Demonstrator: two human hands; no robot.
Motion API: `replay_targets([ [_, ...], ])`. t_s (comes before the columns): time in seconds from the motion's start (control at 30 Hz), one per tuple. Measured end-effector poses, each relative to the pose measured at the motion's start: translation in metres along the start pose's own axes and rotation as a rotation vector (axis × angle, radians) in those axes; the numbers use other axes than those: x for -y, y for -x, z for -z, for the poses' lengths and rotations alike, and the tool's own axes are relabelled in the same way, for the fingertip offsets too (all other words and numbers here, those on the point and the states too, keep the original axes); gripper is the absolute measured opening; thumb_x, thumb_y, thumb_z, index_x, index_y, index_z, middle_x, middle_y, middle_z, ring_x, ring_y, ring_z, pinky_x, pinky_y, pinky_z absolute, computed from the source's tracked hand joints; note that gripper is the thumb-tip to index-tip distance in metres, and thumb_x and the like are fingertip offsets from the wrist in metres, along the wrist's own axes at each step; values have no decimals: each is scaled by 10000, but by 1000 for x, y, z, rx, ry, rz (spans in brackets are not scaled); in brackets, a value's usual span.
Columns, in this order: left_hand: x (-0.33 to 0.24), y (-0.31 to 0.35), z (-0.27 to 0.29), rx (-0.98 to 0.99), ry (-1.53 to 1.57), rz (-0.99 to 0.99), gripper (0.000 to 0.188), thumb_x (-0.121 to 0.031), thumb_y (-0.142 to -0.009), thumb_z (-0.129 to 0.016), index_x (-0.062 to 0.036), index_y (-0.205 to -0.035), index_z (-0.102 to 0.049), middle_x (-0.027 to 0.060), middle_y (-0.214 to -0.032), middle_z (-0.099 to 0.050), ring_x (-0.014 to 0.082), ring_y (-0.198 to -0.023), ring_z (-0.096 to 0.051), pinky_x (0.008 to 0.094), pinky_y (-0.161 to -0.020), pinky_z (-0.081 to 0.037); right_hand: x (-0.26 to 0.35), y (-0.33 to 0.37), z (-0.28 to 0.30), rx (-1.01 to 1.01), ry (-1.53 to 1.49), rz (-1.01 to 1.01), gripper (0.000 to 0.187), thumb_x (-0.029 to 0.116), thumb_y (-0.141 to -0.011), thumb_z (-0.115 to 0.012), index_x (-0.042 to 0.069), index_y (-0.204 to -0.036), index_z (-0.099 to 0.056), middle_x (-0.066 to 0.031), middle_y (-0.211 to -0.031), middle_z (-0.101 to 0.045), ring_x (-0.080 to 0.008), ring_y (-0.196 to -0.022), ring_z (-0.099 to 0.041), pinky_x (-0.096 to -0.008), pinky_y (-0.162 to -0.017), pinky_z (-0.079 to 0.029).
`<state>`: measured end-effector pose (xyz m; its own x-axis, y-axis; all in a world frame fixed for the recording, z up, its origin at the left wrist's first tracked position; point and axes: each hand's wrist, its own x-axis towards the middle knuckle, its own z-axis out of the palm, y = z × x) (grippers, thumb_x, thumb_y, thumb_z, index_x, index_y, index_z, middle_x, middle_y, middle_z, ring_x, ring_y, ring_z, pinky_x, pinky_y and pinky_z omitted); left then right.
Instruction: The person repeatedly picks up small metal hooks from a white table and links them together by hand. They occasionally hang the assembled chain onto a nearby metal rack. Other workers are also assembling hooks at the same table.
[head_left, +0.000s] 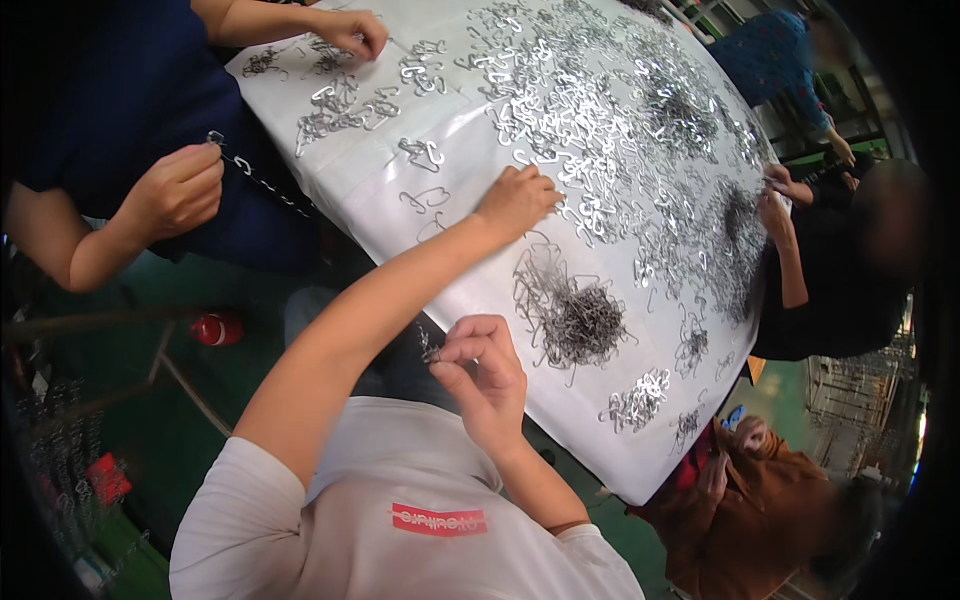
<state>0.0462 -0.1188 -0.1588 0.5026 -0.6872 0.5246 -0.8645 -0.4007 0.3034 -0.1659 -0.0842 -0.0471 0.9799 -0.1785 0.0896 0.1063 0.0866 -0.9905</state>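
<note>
My left hand reaches across the white-covered table to the near edge of a wide spread of shiny S-shaped metal hooks. Its fingers are bent and close together, the tips down among the hooks; what they pinch, if anything, is hidden. Close to my body, off the table's edge, my right hand pinches a small metal chain between thumb and fingers. The chain's lower part drops out of clear sight. Between my hands and the far side lies a tangled heap of thin dark wire hooks.
A smaller pile of shiny hooks lies near the front corner. At left, a co-worker's hand holds a linked chain; their other hand is over the table. Other people work along the right side. A red object stands below.
</note>
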Motion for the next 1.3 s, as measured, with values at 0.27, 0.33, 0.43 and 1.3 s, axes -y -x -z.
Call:
replay_targets([
  [0.27,3,-3,16,-206,-18,55,112,-113,-760,-620,-155,-855,-662,4,-842,-624,194,-836,-579,332,-733,-453,-4,4,-1,5,3,-24,69,26,-802,-674,9,-856,-636,-81,-1012,-506,-156,-883,-530,-254,-752,-439],
  [0.33,0,10,39,-181,168,217,100,-135,-793,-635,-141,-884,-676,30,-840,-658,206,-793,-623,331,-691,-476,-6,6,-2,-1,24,-17,66,29,-802,-672,10,-851,-632,-77,-1010,-507,-156,-878,-528,-253,-745,-436],
  [0.43,-7,39,81,-117,540,514,114,-171,-862,-626,-79,-903,-679,85,-828,-698,224,-724,-682,316,-641,-516,-10,5,-2,-23,62,8,67,32,-803,-671,12,-848,-627,-69,-998,-510,-151,-869,-523,-248,-729,-430],
  [1.3,-91,140,216,-302,681,527,182,37,-761,-680,-54,-917,-707,41,-767,-649,96,-619,-558,226,-576,-445,-31,-53,81,-203,707,-120,140,100,-826,-661,53,-958,-661,-90,-911,-668,-183,-743,-627,-303,-652,-480],
])
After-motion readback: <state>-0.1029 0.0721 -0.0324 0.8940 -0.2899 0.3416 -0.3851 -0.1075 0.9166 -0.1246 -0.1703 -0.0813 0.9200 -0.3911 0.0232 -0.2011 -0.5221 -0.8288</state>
